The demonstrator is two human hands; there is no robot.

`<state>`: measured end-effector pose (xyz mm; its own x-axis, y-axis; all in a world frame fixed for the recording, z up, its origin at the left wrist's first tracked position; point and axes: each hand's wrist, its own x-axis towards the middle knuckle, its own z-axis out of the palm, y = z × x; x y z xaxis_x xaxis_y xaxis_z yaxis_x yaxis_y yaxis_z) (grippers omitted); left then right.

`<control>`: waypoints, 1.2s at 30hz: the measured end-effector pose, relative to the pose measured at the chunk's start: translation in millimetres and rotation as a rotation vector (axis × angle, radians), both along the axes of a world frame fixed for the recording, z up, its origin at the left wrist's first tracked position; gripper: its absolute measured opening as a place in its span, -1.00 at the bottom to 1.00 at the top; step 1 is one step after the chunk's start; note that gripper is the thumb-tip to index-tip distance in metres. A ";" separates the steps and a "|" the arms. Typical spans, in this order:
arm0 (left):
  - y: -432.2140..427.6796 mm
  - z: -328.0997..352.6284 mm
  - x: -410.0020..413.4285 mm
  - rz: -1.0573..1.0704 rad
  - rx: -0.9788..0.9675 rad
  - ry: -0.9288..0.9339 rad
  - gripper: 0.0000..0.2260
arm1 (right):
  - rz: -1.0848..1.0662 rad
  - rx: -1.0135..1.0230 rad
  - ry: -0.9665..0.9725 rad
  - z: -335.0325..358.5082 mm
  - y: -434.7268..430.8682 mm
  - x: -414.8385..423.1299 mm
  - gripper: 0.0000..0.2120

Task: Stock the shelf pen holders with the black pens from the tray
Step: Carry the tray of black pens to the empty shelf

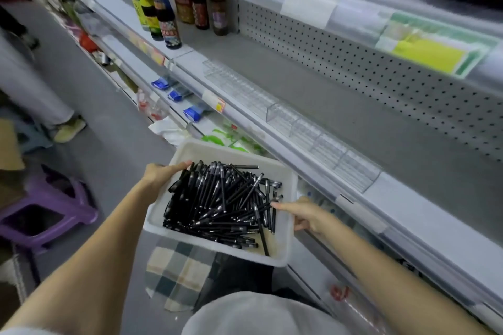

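A white plastic tray (283, 253) is held in the air in front of the shelf, below its front edge. It holds a heap of several black pens (217, 204). My left hand (160, 173) grips the tray's left rim, thumb over the edge. My right hand (302, 215) grips the right rim, thumb pointing in toward the pens. Clear plastic pen holders (321, 141) with divided compartments run along the front of the grey shelf (340, 117), and a second clear row (234, 81) lies further left. I see no pens in the holders.
Sauce bottles (163, 8) stand at the shelf's far left. A pegboard back panel (367, 71) rises behind the shelf, with label strips above. A purple stool (46, 212) and another person's leg and shoe (68, 128) are on the floor to the left. Blue packets (190, 113) lie on the lower shelf.
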<state>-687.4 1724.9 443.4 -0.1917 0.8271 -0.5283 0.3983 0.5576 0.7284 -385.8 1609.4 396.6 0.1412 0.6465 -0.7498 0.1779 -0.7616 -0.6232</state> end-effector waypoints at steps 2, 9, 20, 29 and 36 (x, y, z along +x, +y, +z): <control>8.7 -4.0 3.0 -0.003 -0.001 -0.016 -0.36 | 0.027 -0.006 0.004 -1.7 9.6 3.9 -0.42; 32.8 -25.4 13.0 -0.012 -0.016 -0.041 -0.53 | -0.029 -0.019 0.060 -24.3 30.1 8.9 -0.13; 101.3 -103.4 39.9 -0.021 -0.028 -0.073 -0.29 | -0.250 0.009 -0.042 -103.7 74.7 -2.2 -0.07; 185.3 -171.6 52.6 -0.185 -0.061 -0.083 -0.53 | -0.357 0.041 -0.233 -126.7 122.6 -13.7 0.12; 212.7 -209.7 55.1 -0.333 0.103 -0.259 -0.80 | -0.496 0.112 -0.392 -179.6 131.2 -15.0 0.23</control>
